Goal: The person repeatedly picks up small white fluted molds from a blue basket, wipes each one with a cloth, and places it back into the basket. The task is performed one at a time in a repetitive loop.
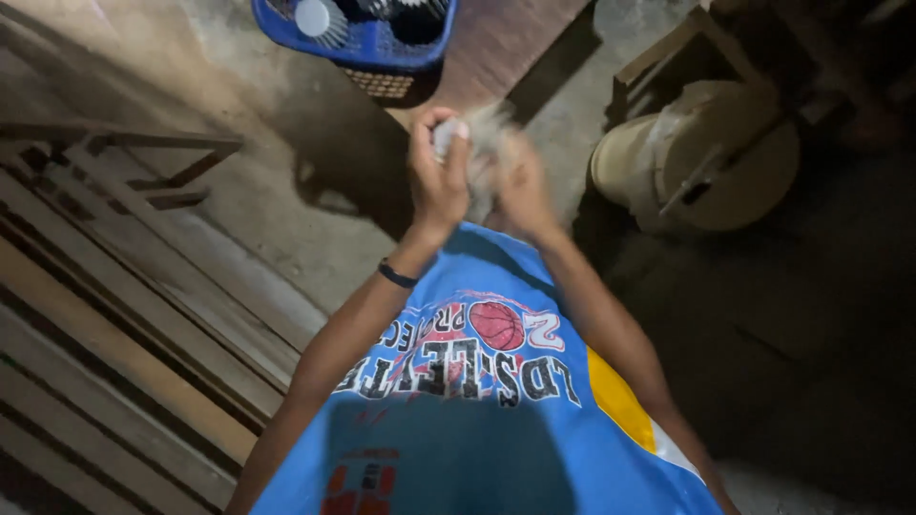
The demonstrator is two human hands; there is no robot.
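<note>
Both hands were raised together in front of the chest, over a bare concrete floor (277, 200). The left hand (437, 176) was curled closed around a pale, fluffy clump (482, 143) (fibre or rag, too blurred to tell which), fingers wrapped over its near side. The right hand (523, 186) pressed against the same clump from the other side, motion-blurred; it touched the clump, but how far its fingers closed could not be made out. A dark wristband (396, 275) sat on the left wrist. Blue printed shirt (477, 410) filled the lower middle of the view.

The clump was held in the air between the two hands, well apart from everything on the floor. A blue plastic basket (377, 43) stood past the hands at the top edge. Wooden planks (114, 315) lay stacked at the left. A round cream-coloured drum (697, 157) stood at the right, near a wooden frame (668, 52).
</note>
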